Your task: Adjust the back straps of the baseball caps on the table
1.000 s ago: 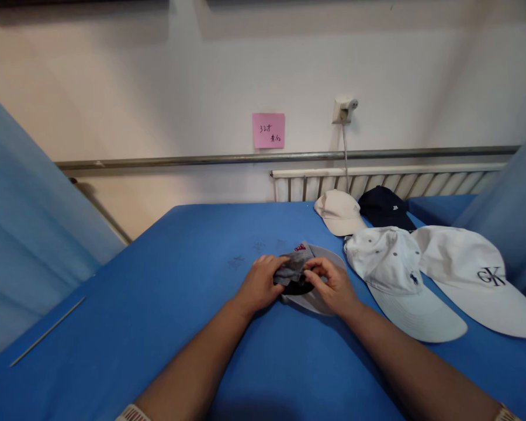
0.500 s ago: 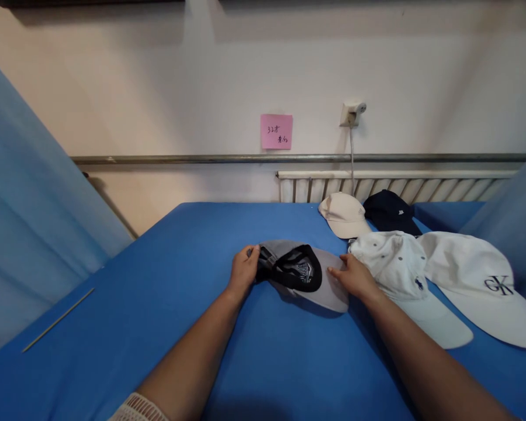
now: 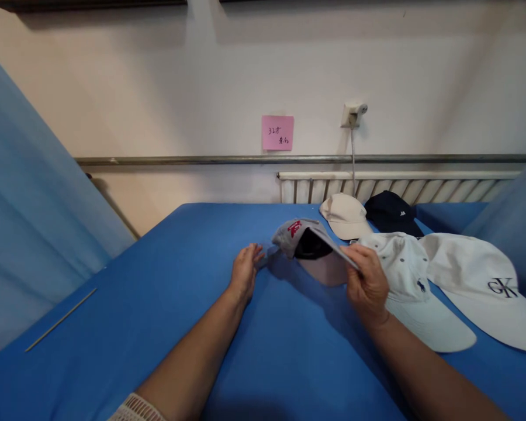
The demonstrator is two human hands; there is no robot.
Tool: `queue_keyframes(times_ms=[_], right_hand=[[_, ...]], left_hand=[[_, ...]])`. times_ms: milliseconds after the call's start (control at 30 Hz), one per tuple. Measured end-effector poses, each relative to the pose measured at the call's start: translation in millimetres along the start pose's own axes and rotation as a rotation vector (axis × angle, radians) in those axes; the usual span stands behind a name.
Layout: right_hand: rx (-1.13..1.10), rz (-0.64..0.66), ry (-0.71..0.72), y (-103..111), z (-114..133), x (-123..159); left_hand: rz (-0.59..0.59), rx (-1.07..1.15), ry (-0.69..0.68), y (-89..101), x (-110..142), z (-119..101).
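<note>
A grey baseball cap (image 3: 284,237) with a red emblem is tilted over the blue-covered bed, its dark inside partly showing. My right hand (image 3: 367,283) is closed on the brim, thumb on top. To the cap's left, my left hand (image 3: 245,273) has its fingers apart and holds nothing; a small gap separates it from the cap. Just beyond my right hand lies a pale cap (image 3: 401,263) with a small dark polo-player logo, partly hidden behind that hand.
A white cap (image 3: 473,269) with dark lettering, a cream cap (image 3: 344,213) and a navy cap (image 3: 390,210) lie at the right. A thin stick (image 3: 61,320) rests on the blue sheet (image 3: 158,327) at left. Blue curtains (image 3: 35,204) hang at both sides; a radiator (image 3: 315,187) stands behind.
My left hand has let go of the cap's back. My right hand has lifted and turned the cap by its brim, so the red emblem now shows.
</note>
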State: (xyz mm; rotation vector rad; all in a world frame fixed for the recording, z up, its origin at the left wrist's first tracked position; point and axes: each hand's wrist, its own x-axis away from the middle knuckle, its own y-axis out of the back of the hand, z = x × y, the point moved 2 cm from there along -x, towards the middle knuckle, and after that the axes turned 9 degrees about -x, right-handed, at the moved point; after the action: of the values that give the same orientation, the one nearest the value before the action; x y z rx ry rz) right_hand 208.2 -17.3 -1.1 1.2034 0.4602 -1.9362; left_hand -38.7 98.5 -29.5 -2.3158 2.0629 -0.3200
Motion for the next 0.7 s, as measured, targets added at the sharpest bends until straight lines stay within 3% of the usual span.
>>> queue_keyframes(times_ms=[133, 233, 300, 500, 700], right_hand=[[0.041, 0.249, 0.234, -15, 17, 8], [0.063, 0.412, 0.296, -26, 21, 14], [0.038, 0.547, 0.296, -30, 23, 16], [-0.083, 0.853, 0.182, -36, 32, 21], [0.082, 0.906, -0.148, -45, 7, 33]], left_hand=[[0.168, 0.102, 0.267, -9.4, 14, 3], [0.420, 0.169, 0.428, -16.6, 25, 0], [0.482, 0.215, 0.491, -18.1, 28, -3], [0.359, 0.229, 0.310, -3.1, 6, -15], [-0.132, 0.079, -0.060, 33.6, -29, -21]])
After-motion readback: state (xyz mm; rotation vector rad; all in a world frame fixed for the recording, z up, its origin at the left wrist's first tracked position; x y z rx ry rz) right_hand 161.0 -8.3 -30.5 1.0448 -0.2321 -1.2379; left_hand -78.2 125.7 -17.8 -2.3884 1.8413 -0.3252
